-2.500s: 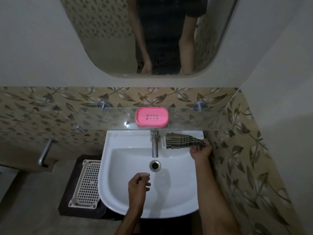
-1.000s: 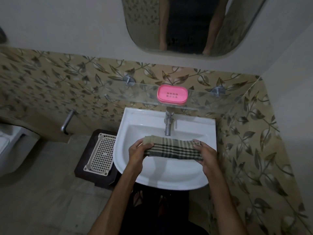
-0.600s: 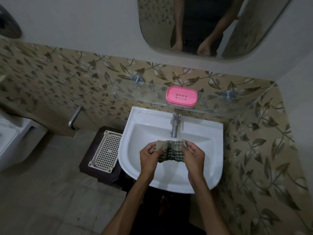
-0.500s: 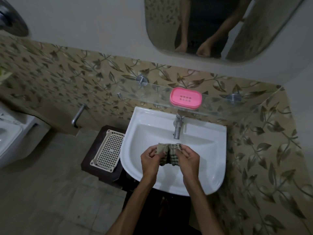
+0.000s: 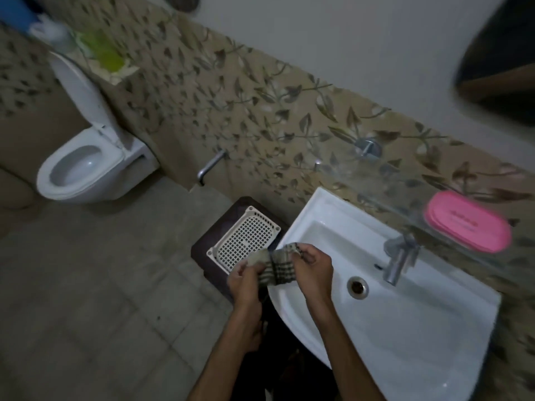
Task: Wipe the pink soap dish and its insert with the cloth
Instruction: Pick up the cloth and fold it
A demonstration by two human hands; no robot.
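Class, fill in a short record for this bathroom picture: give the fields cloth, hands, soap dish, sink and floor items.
cloth: checked cloth, bunched, held over the sink's left edge
hands: left hand and right hand both grip the cloth
soap dish: pink soap dish on the glass shelf, untouched
sink: white sink, tap at the back
floor items: white basket, toilet

Soap dish on shelf behind sink; basket left of sink, toilet far left.
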